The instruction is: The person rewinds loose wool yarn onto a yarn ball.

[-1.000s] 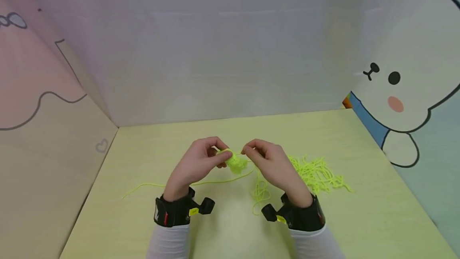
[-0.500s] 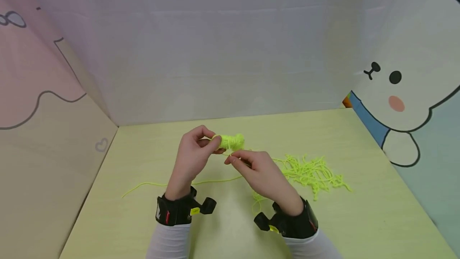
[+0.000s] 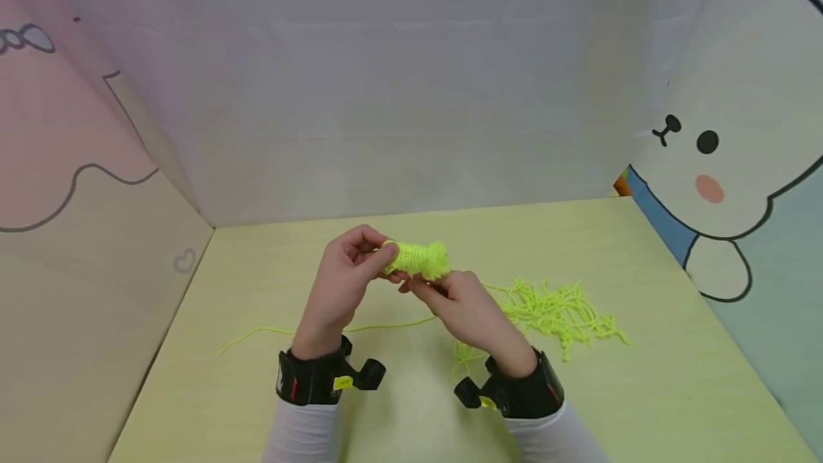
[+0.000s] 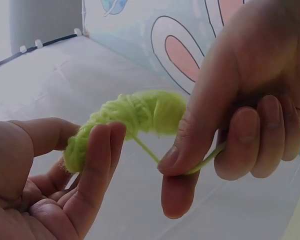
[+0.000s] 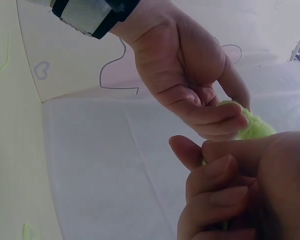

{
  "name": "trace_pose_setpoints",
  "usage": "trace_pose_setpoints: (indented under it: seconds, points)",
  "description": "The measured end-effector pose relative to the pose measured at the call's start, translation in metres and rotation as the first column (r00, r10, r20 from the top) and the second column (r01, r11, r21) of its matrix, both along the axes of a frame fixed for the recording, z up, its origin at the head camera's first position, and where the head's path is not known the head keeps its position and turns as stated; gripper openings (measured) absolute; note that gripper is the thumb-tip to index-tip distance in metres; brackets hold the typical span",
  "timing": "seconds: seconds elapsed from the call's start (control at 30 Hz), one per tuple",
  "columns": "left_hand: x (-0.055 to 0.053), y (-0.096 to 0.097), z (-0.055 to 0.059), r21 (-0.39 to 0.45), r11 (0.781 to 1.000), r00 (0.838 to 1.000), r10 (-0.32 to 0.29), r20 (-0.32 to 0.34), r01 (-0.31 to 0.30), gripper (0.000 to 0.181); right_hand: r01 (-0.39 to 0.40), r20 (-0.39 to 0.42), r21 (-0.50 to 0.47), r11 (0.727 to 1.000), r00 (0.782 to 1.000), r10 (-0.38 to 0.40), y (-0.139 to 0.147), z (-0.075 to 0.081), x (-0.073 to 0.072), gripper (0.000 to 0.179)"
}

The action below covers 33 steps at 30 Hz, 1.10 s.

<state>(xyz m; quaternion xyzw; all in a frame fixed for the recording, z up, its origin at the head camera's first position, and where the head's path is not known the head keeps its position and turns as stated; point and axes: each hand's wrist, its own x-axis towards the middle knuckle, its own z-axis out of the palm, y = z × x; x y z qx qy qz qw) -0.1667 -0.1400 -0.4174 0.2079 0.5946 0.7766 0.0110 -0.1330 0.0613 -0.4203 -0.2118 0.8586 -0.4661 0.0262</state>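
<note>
One yarn bundle (image 3: 421,260) is held above the table (image 3: 643,391), pinched between thumb and fingers of the left hand (image 3: 343,274); the right hand (image 3: 463,306) pinches the strand (image 4: 142,149) leading from it. Even winding probably needs light, steady tension.

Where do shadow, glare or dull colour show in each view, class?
Head view: soft shadows on the table beside both sleeves, pale sheen between them; left wrist view: upper-left corner washed out, yarn bundle duller than in the head view; right wrist view: the right hand darkens toward the bottom edge.
</note>
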Motion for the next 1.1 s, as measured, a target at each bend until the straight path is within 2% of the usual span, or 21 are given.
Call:
trace_pose_setpoints:
  seconds: [0.2,0.37,0.5,0.63,0.9,1.03,1.1]
  points:
    - [0.001,-0.008,0.003,-0.045,0.991,0.991,-0.131,-0.018,0.130,0.013,0.050,0.051,0.008,0.999,0.997,-0.051,0.010,0.004,-0.002,0.012]
    - [0.003,-0.015,0.006,-0.122,0.956,0.962,-0.271,-0.018,0.267,0.007,0.047,0.061,-0.001,0.999,0.997,-0.047,0.022,0.010,-0.004,0.017]
    - [0.003,-0.016,0.007,-0.220,0.933,0.954,-0.297,-0.029,0.284,0.006,0.045,0.043,-0.037,0.998,0.998,-0.043,0.029,0.014,-0.003,0.022]
    - [0.001,-0.012,0.007,-0.313,0.922,0.967,-0.254,-0.037,0.230,0.005,0.065,0.006,-0.060,0.996,0.998,-0.065,0.031,0.021,0.000,0.022]
    - [0.003,-0.003,0.009,-0.427,0.898,0.989,-0.139,-0.041,0.109,0.011,0.109,-0.059,-0.047,0.993,0.992,-0.112,0.028,0.030,0.010,0.022]
    - [0.004,0.001,0.012,-0.445,0.895,0.997,-0.063,-0.047,0.035,0.012,0.073,-0.093,-0.038,0.997,0.993,-0.077,0.024,0.033,0.016,0.021]
    - [0.004,0.004,0.013,-0.433,0.901,0.998,-0.027,-0.048,0.003,0.013,0.043,-0.103,-0.031,0.999,0.994,-0.045,0.021,0.034,0.017,0.020]
